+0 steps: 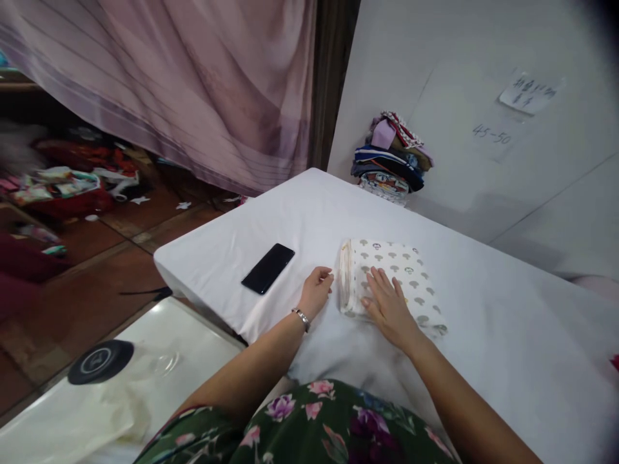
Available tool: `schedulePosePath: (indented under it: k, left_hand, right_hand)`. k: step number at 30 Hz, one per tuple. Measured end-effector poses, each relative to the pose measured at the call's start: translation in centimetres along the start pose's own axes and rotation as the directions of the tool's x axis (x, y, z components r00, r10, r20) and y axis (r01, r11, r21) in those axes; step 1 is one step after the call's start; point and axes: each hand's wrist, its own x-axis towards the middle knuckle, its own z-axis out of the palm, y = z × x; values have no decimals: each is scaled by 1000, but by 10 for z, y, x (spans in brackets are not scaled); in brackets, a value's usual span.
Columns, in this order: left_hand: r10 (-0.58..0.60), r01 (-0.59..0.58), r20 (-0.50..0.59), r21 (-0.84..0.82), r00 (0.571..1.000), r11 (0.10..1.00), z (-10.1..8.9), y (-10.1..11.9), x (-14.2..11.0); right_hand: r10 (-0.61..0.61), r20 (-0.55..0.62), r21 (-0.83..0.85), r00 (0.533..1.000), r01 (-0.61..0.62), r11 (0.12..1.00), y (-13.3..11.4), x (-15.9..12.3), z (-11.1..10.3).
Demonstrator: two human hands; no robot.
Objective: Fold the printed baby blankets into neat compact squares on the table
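Observation:
A folded white cloth [394, 258] with grey mushroom-like prints lies on the white-covered table [217, 251], its stacked fold edges facing left. My right hand [387, 306] rests flat on its near left part, fingers stretched out. Just left of the fold edges, my left hand [316, 290] is over the table with loosely bent fingers and nothing visible in them; a small gap appears to separate it from the cloth. A silver bracelet [301, 318] circles my left wrist. Farther left lies a black smartphone [268, 268], screen up.
Stacked folded clothes [391, 161] stand against the white wall [459, 58] at the table's far edge. A pink curtain [217, 84] hangs behind. At lower left, a pale surface [188, 341] bears a dark round object [100, 362]. Cluttered goods [62, 183] sit low at far left.

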Motion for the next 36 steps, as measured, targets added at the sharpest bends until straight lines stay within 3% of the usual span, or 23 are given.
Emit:
schedulePosePath:
  k: [6,12,17,21,29,36]
  left_hand:
    - [-102,87,103,136,989,987,2,13,11]
    - [-137,113,135,168,981,979,16,15,32]
    - [-148,134,120,115,982,984,24,12,36]
    - [-142,135,143,57,979,989,25,8,34]
    - [-88,124,225,-153,970,980,26,9,27]
    - [-108,143,199,-173,974,974,25,8,27]
  right_hand:
    - [-83,63,0,995,83,997,-6,-5,12]
    - [-43,-147,157,988,66,985,-8,16,-3]
    - [215,-53,160,975,-204,966,-9,51,-10]
    - [315,40,77,948,-317,945,-9,73,-6]
    - [354,116,31,928,-359,933,-9,80,-2]
    - [286,122,155,950,-303,940,-1,81,-1]
